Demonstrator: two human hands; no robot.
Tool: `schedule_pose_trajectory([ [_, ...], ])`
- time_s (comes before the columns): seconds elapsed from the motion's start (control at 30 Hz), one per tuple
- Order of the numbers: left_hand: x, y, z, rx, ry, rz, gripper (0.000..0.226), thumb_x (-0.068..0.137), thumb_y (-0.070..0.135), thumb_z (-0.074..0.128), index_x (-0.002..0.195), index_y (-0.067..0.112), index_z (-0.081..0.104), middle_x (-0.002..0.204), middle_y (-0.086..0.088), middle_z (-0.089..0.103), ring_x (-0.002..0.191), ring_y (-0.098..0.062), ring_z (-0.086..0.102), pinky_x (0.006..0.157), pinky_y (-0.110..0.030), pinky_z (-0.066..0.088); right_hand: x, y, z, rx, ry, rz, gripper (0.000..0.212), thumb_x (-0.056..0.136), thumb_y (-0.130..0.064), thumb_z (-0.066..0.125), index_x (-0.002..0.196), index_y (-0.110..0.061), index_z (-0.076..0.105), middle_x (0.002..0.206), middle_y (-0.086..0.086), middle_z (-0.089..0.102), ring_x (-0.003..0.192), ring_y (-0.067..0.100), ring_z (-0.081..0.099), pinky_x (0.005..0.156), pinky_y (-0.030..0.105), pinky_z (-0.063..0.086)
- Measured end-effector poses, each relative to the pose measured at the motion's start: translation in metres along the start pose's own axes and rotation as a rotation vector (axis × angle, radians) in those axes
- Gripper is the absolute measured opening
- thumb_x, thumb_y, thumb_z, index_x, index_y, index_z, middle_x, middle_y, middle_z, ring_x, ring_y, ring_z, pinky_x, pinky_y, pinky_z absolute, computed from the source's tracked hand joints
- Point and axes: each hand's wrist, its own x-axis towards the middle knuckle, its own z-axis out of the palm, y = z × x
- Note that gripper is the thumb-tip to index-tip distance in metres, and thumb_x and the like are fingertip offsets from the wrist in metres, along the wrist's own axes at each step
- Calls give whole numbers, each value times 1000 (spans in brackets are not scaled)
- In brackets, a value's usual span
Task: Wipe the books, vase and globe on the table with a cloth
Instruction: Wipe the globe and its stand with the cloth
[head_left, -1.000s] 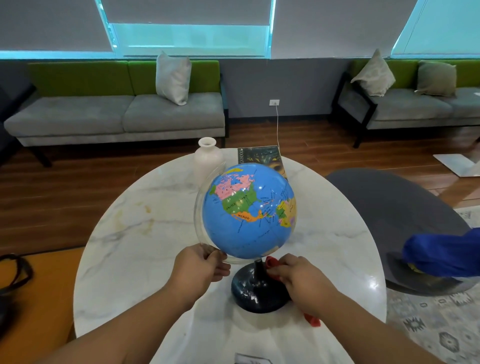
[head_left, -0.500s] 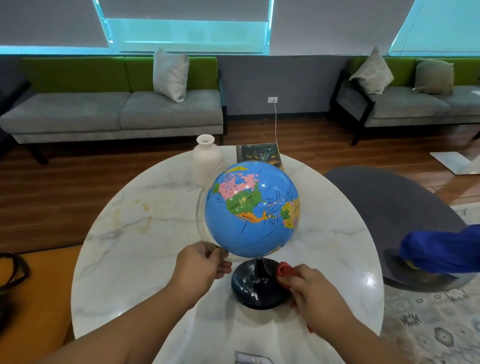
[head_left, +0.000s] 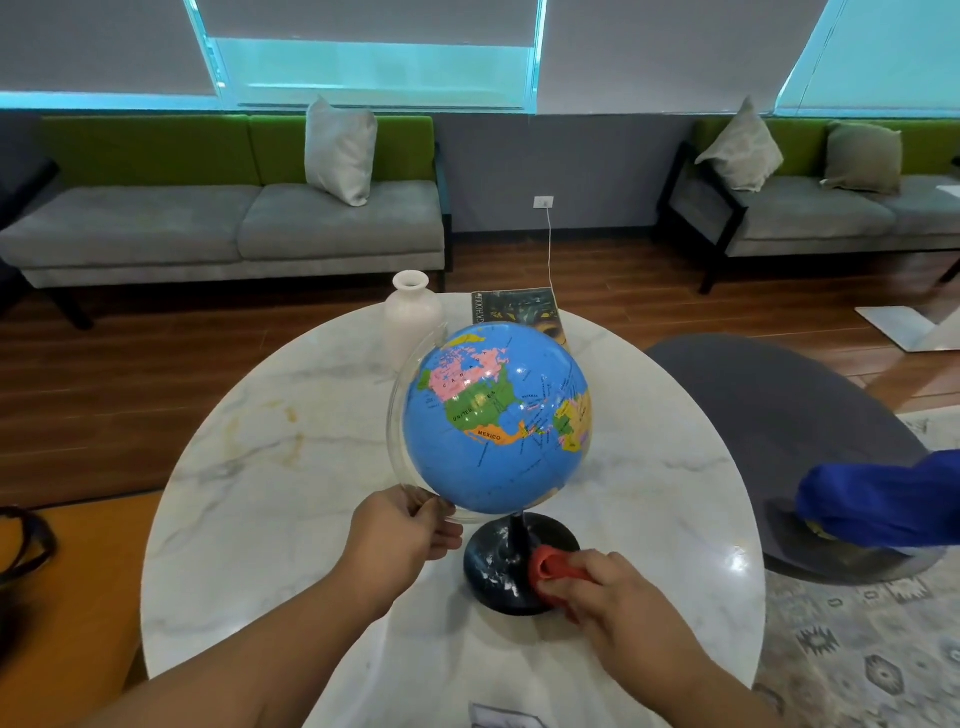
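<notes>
Both forearms reach forward. The left hand (head_left: 402, 530) pinches the globe's clear ring (head_left: 391, 441); the right hand (head_left: 618, 597), fingers curled, seems to clutch a red cloth (head_left: 549, 564).

You have a bright, evenly lit room: cool teal daylight comes in through the far windows (head_left: 374, 67) below half-drawn blinds (head_left: 104, 47). The glossy counter (head_left: 270, 509) throws 1 hard glare spot near its right edge and a paler sheen close to you. Small white highlights dot the globe (head_left: 498, 415) and speckle its black base (head_left: 498, 566). The shadow under the base is soft and faint. The centre is sharp, with the map lettering readable. The wide lens bows the window line and the sofas (head_left: 234, 218) toward the edges, and the blue shape (head_left: 883, 509) at right looks soft.
</notes>
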Motion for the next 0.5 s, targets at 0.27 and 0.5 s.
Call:
schedule_pose_trajectory([
  [0.27,0,0,-1,0,15,21,13,93,12,58,89,0,63,71,-13,73,67,-21,73,58,-23,55,1,-5,0,-35,-38,-32,48,75,-19,65,114,-45,59,117,-20,55,84,10,56,65,15,51],
  [0.5,-1,-6,1,2,71,109,11,94,11,58,91,4,65,73,-10,73,68,-16,72,61,-21,57,15,-5,-27,347,116,455,39,95,-8,49,102,-43,66,106,-18,52,61,8,66,68,34,57],
])
